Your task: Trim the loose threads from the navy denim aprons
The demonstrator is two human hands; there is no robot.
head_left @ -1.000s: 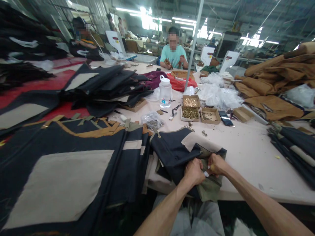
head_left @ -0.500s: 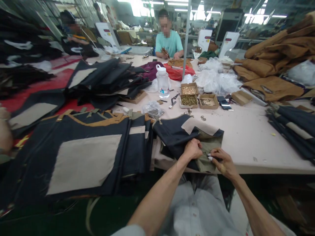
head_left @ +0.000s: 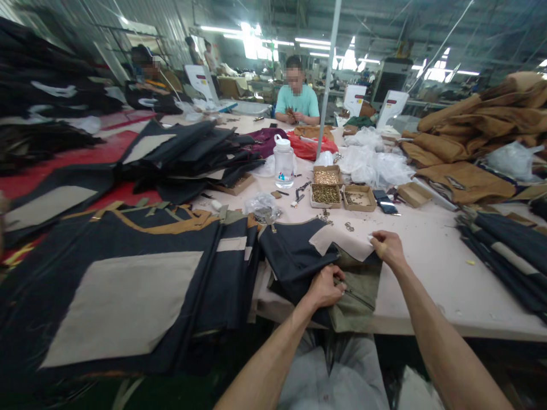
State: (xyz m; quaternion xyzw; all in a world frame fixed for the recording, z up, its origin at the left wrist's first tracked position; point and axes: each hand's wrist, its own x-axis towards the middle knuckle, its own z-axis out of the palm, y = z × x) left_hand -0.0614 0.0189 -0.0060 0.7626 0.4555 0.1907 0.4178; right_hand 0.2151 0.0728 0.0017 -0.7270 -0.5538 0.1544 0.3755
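Observation:
A dark navy garment [head_left: 286,250] with a beige patch and an olive underside [head_left: 356,293] lies at the table's front edge. My left hand [head_left: 328,286] is closed on the garment's fold, beside a dark slit in the olive cloth. Farther right and higher, my right hand [head_left: 387,246] pinches at the right tip of the beige patch [head_left: 337,239]. Something white shows at its fingertips. Just left of this garment lies a stack of navy pieces [head_left: 179,307] with beige patches and tan edging.
Boxes of small metal parts [head_left: 325,195], a water bottle [head_left: 284,162], a phone [head_left: 386,202] and plastic bags stand beyond the garment. A thin pole [head_left: 328,80] rises mid-table. Brown garments [head_left: 470,125] pile up right. A person [head_left: 298,99] sits opposite.
My right hand has moved up from the olive cloth to the beige patch's right tip. My left hand stays on the fold. The view has tilted up a little.

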